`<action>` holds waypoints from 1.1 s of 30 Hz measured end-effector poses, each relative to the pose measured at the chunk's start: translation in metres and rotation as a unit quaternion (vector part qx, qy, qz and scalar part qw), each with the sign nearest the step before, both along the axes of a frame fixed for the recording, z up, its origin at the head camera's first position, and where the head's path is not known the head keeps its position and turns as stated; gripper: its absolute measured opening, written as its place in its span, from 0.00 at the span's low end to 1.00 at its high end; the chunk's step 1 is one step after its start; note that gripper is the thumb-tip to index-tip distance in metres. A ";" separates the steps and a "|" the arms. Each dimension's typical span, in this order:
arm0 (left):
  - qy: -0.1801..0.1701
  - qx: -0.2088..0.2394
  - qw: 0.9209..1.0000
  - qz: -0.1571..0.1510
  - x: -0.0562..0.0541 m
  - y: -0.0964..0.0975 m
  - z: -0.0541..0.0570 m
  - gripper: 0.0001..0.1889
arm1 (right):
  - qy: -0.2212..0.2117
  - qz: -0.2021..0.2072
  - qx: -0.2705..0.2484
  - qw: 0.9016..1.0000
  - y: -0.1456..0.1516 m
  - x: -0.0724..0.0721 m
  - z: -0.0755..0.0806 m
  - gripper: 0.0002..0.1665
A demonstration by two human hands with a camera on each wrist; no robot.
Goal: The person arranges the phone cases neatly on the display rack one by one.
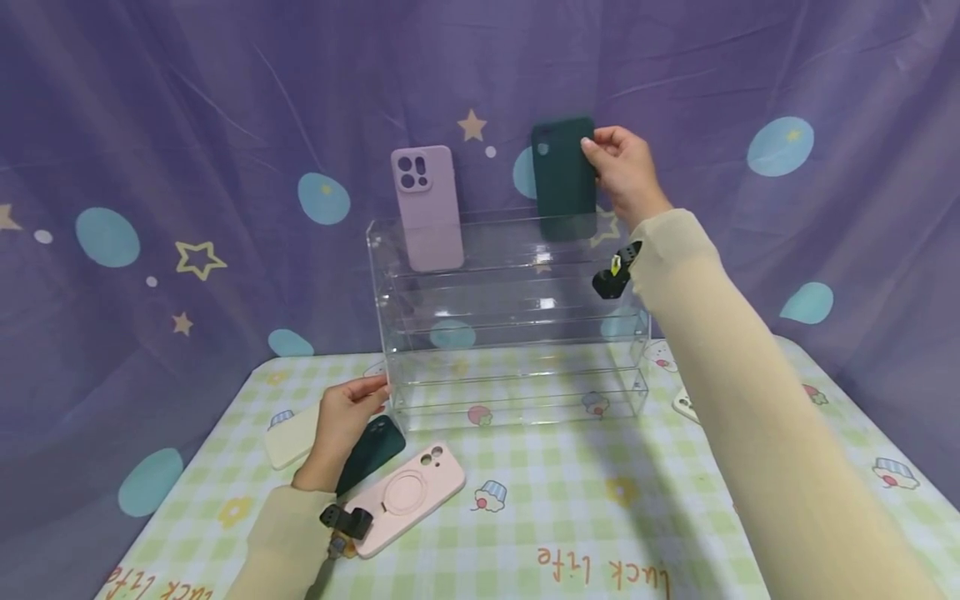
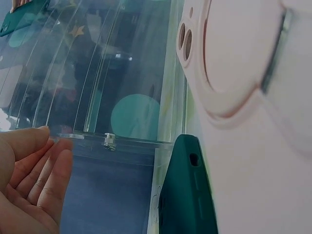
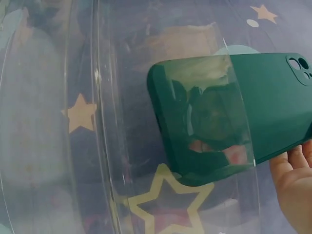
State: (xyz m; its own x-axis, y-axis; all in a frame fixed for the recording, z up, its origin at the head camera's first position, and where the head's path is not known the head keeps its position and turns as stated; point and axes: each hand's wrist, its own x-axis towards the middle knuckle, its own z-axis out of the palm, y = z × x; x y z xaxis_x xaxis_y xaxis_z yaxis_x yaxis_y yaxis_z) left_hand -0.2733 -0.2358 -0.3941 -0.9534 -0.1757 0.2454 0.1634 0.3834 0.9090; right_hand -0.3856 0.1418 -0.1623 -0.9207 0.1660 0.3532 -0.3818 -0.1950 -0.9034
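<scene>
A dark green phone case (image 1: 566, 179) is held upright at the top right of a clear acrylic display stand (image 1: 517, 375). My right hand (image 1: 628, 167) pinches the case by its right edge, thumb on the near face. In the right wrist view, the lower part of the green case (image 3: 278, 107) shows through the stand's clear top panel. On the top tier at left, a lilac phone case (image 1: 431, 217) leans upright. Down at the stand's left side, my left hand (image 1: 347, 425) grips the edge of the side panel between thumb and fingers.
Beside the left forearm lie a pink phone case (image 1: 431, 496) with a ring, another dark green case (image 1: 382, 450) and a cream case (image 1: 288, 437). A white case (image 1: 684, 406) is partly hidden by the right sleeve. A purple curtain (image 1: 225, 125) hangs behind the checked tablecloth (image 1: 555, 508).
</scene>
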 end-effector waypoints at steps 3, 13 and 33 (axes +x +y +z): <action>-0.002 0.001 1.000 0.000 -0.001 0.000 0.000 0.13 | -0.010 -0.001 0.018 1.000 -0.001 -0.001 -0.002 0.07; -0.003 0.009 1.000 -0.006 0.000 0.000 0.000 0.14 | -0.049 0.011 0.031 0.998 0.000 -0.002 -0.003 0.05; 0.001 -0.004 1.000 -0.003 -0.002 -0.001 -0.001 0.13 | -0.081 0.060 0.256 0.961 0.013 0.002 -0.007 0.08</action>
